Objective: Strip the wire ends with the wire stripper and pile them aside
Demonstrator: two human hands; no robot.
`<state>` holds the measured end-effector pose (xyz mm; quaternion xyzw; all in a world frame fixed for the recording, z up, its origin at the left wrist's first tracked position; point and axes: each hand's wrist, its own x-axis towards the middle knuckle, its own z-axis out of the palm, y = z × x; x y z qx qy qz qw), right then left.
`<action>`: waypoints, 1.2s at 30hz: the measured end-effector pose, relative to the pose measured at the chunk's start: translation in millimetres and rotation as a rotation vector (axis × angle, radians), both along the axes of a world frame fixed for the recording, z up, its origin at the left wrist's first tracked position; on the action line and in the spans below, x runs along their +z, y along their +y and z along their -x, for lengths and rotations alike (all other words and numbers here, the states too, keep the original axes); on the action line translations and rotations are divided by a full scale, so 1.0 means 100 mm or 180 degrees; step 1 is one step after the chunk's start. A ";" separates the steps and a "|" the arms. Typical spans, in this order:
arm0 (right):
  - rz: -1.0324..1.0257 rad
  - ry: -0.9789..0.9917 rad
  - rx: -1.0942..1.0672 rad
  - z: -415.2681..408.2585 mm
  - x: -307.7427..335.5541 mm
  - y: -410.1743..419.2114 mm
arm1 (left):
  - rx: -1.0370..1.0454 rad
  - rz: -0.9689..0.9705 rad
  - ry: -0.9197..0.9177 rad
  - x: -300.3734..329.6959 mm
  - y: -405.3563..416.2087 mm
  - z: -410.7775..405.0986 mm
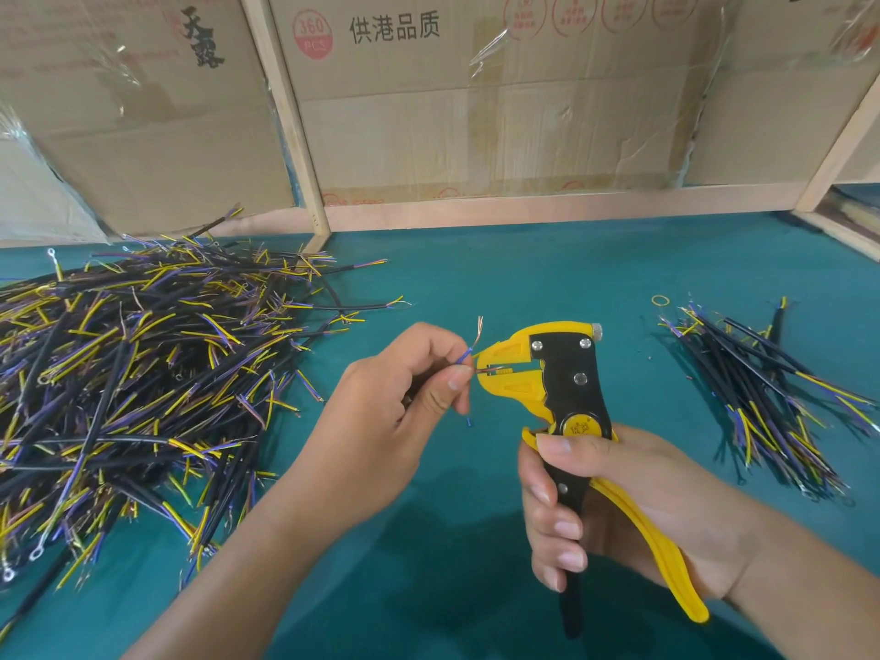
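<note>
The right hand [614, 507], nearest the camera, is wrapped around the two handles of the yellow-and-black wire stripper [566, 407], whose yellow head is pointed left toward the left hand [405, 402]. A single wire [469, 355] is pinched between the thumb and curled fingers of the left hand, and one of its thin cores is fed into the stripper's mouth, while the blue core beside it is bent upward with bare copper strands fanned at its tip. A large heap of wires [143, 373] is spread on the green table [500, 278] to the left, and a smaller pile [762, 388] lies well apart to the right, with a small yellow ring [661, 300] beyond it. If the core is seated too shallowly or at an angle, the insulation could be torn unevenly or copper strands nicked when the handles are squeezed; if the pinch is loose, the wire could be dragged out of the fingers instead of being stripped. The loose blue core could also be caught in the mouth. How far the core reaches inside the mouth cannot be made out, and most of the wire's black sheath is hidden by the left hand. Whether the smaller pile is the finished one is only a judgement. A tiny blue scrap [469, 422] lies below the left thumb. Cardboard boxes [476, 88] are cut off at the top.
</note>
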<state>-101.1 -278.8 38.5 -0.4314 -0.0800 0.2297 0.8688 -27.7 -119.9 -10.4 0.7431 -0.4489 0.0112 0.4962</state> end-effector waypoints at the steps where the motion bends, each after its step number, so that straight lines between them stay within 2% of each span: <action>1: 0.0794 0.0200 -0.0204 0.13 -0.13 0.00 | 0.0003 -0.0001 0.0007 0.00 0.00 0.00; 2: 0.0577 0.0267 -0.0215 0.28 -0.46 -0.21 | 0.0004 -0.0001 0.0011 0.00 0.00 0.00; 4: 0.0680 0.0081 -0.0308 0.43 -0.66 -0.25 | 0.0011 -0.0004 -0.0014 0.01 -0.01 0.01; 6: 0.0576 0.0142 -0.0370 0.40 -0.61 -0.24 | 0.0031 -0.0021 -0.0062 0.02 -0.01 0.01; 18: 0.0872 0.0275 -0.0488 0.48 -0.53 -0.22 | 0.0016 -0.0077 -0.0142 0.03 0.01 0.01; 24: 0.1160 0.0423 -0.0869 0.46 -0.51 -0.25 | 0.0043 -0.0154 -0.0134 -0.02 0.01 -0.02; 36: 0.0986 0.0326 -0.0775 0.46 -0.50 -0.28 | -0.0026 -0.0208 -0.0382 -0.06 0.06 -0.13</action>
